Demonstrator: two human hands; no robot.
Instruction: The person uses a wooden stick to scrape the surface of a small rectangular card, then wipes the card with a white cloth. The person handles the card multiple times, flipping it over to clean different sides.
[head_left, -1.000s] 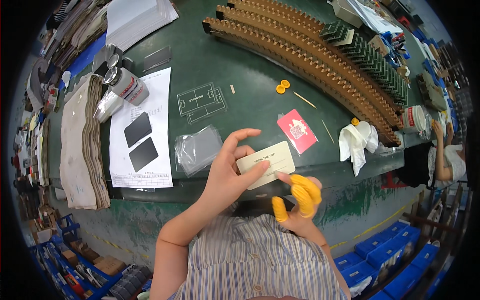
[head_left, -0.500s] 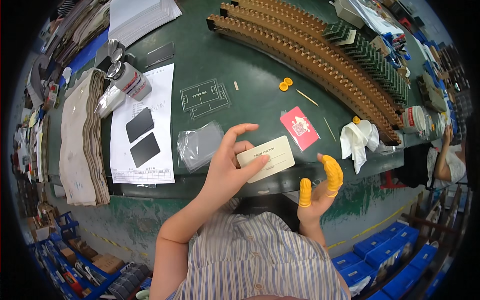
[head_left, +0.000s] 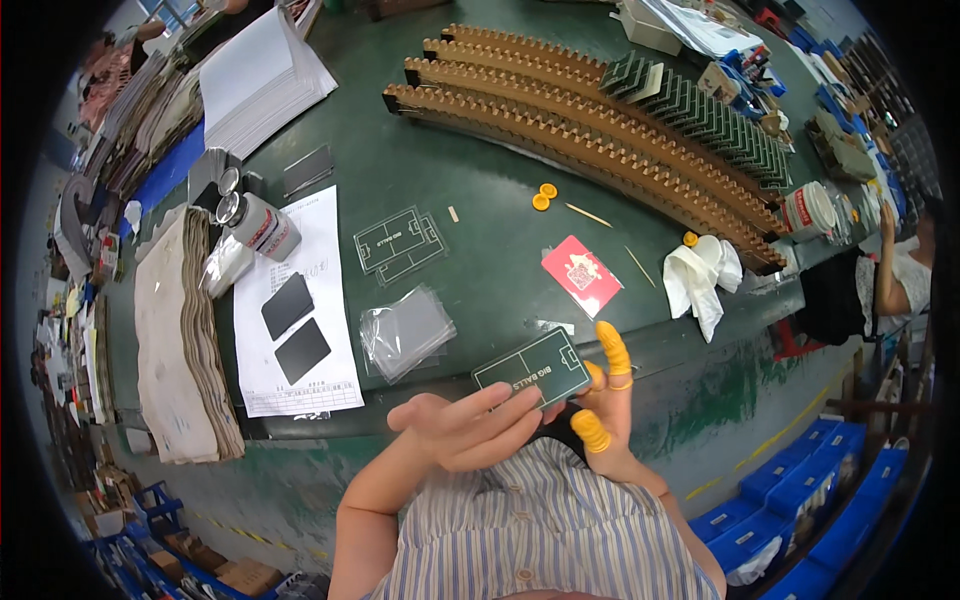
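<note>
A green card with white pitch-like lines (head_left: 545, 366) is in my left hand (head_left: 465, 428), at the table's near edge. The left fingers lie across the card's lower left part; the thumb's grip beneath is hidden. Yellow finger cots cover several fingers of my right hand (head_left: 612, 405), just right of the card. One cotted finger reaches the card's right edge, another points up beside it, and the thumb stands apart. Beyond the card lies a pink card with a white print (head_left: 582, 277). Clear plastic sleeves (head_left: 405, 333) are piled to the left.
Wooden slotted racks (head_left: 560, 115) cross the far table, with green cards (head_left: 700, 110) standing in one end. Dark cards (head_left: 302, 350) rest on a paper sheet (head_left: 340, 390) beside a metal-capped bottle (head_left: 265, 228). A white cloth (head_left: 700, 285), toothpicks (head_left: 590, 215) and yellow finger cots (head_left: 543, 197) lie right.
My left hand has turned the card from its cream side to its green side and moved it lower. My right hand has come in to the card's right edge.
</note>
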